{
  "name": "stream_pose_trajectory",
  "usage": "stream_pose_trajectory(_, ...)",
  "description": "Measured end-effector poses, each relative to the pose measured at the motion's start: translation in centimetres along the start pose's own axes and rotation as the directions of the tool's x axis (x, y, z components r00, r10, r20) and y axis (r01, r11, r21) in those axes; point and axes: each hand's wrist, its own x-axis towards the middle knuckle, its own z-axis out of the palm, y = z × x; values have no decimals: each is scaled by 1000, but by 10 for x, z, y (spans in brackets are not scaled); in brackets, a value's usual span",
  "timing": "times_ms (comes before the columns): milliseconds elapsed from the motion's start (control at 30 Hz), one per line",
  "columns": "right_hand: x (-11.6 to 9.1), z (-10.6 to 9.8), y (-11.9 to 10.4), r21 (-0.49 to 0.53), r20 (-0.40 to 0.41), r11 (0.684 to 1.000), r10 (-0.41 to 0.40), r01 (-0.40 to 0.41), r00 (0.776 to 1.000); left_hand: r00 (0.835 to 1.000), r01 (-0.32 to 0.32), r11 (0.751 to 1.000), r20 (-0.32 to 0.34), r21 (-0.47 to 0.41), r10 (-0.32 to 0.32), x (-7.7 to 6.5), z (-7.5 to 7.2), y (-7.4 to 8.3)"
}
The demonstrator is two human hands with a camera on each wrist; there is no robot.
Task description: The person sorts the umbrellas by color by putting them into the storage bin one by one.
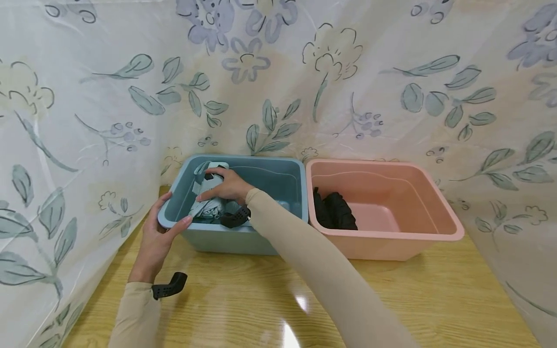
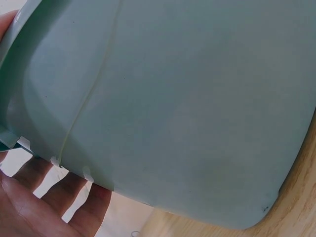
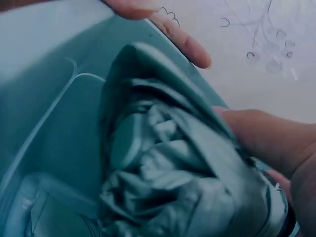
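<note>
My left hand (image 1: 157, 239) grips the front left corner of a blue plastic bin (image 1: 278, 160), thumb over the front rim and fingers along the left side. Fingertips show against the bin's outer wall (image 2: 197, 108) in the left wrist view. Inside that bin, my right hand (image 1: 230, 187) holds a pale blue-green bundle of folded, crumpled fabric (image 3: 192, 182), thumb on one side and fingers reaching over its far end. Small black parts show on the bundle beneath the fingers. The bundle stands in the bin's left half; its underside is hidden.
A pink bin (image 1: 439, 235) stands directly right of the blue one, with black folded, crinkled items (image 1: 339, 212) at its left end. Both bins rest on a wood-grain table (image 1: 226, 299). A floral sheet (image 1: 278, 72) hangs behind and at both sides.
</note>
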Motion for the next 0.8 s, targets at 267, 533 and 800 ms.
stream_pose_trajectory(267,17,9,6,-28,15,998,50,-50,999,1000,3,1000,6,2,-3,2,1,0)
stream_pose_trajectory(533,25,15,6,-87,49,996,33,-29,998,1000,-27,998,14,-50,28,4,3,-2)
stream_pose_trajectory(800,29,18,6,-103,92,994,29,-19,995,998,-54,995,16,-85,55,3,3,-2)
